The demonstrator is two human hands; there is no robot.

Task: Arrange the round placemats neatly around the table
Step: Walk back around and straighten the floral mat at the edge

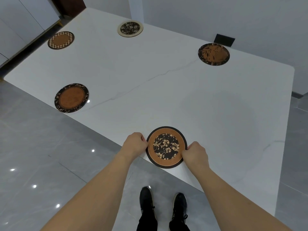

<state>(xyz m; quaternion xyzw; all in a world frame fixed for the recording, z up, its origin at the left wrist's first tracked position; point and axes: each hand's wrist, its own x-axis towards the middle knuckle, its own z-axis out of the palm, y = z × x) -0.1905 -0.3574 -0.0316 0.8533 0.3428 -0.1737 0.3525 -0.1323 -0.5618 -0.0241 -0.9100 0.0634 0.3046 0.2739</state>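
A round placemat with a brown ring and a black flowered centre [166,147] lies at the near edge of the white table [166,90], slightly over the edge. My left hand [135,144] pinches its left rim and my right hand [195,155] pinches its right rim. Several other round placemats lie flat near the table's edges: a brown one with a dark leafy border [71,98] at the left, a checker-rimmed one [61,40] far left, a cream-rimmed flowered one [130,28] at the far end, and a dark brown patterned one [213,54] at the right.
A black rectangular object [225,40] sits at the table's far right edge by the wall. Glossy grey floor tiles [41,155] surround the table. My black shoes [164,207] stand just below the near edge. White cabinets [20,22] are at the far left.
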